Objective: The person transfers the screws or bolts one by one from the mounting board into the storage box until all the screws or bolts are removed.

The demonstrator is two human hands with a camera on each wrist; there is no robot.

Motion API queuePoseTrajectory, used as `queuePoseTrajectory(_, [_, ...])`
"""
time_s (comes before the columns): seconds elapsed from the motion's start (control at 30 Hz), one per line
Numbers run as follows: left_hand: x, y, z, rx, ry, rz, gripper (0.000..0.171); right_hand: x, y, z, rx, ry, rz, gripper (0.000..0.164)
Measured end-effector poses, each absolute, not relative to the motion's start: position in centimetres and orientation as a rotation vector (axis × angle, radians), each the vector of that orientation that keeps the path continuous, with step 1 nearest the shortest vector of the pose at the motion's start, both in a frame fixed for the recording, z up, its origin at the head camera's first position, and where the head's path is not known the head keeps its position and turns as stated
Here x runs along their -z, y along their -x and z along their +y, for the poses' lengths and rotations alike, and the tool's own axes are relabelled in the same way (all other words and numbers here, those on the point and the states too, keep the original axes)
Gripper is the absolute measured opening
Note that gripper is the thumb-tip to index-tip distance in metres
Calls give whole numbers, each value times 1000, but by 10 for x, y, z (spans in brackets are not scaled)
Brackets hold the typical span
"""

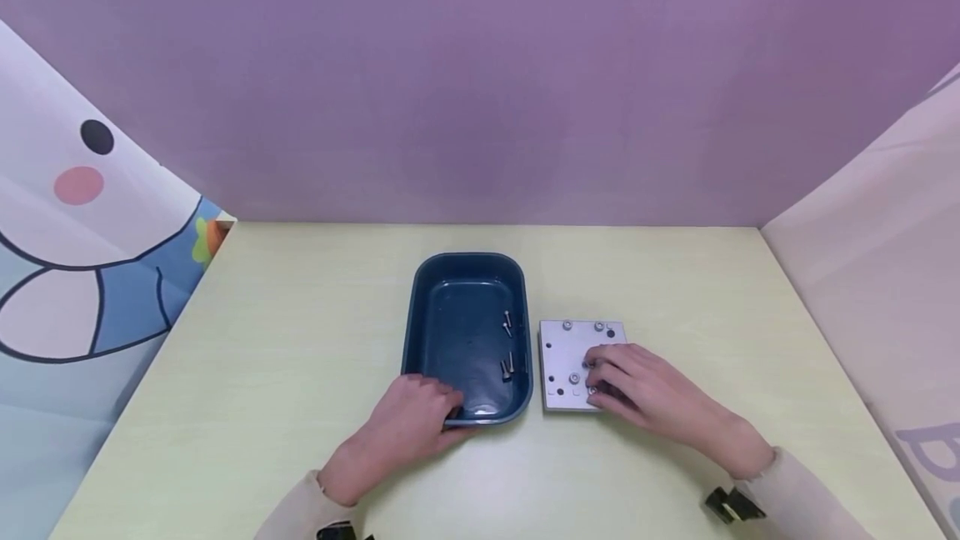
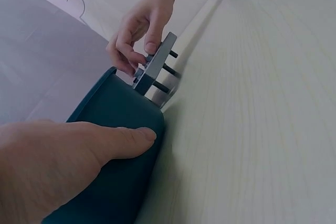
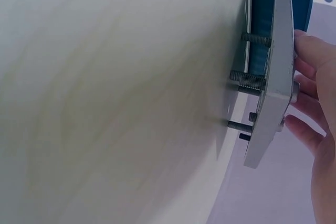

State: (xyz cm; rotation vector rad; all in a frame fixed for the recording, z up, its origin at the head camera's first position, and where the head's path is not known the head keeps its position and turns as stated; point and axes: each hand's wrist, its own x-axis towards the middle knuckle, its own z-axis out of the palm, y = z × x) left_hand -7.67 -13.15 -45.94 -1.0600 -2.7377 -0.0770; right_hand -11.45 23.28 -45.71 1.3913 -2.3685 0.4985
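Observation:
My left hand (image 1: 412, 419) grips the near-left corner of a dark blue tray (image 1: 410, 332). Its thumb (image 2: 131, 141) presses the outside wall while the fingers reach over the rim. Several small screws (image 1: 507, 369) lie inside along the tray's right side. To the right is a square silver metal plate (image 1: 562, 348) with holes and several hex-socket screws (image 1: 567, 325) standing in it. Threaded shanks (image 3: 249, 80) stick out of its underside. Over the plate's right part, my right hand (image 1: 652, 394) has curled fingers pinching at a screw head, partly hidden by the fingertips.
The tray and plate stand side by side on a pale wooden table (image 1: 300, 340), a narrow gap between them. A purple cloth wall (image 1: 480, 107) closes the back. Printed cloth (image 1: 67, 290) hangs on the left, and a pale cloth (image 1: 885, 273) hangs on the right.

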Motion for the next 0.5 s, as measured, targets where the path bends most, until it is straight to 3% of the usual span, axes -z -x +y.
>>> queuePoseTrajectory(0.5, [461,76,-132,101,1058,-2699,45,456,114,231,-491,-1404,-2352,24])
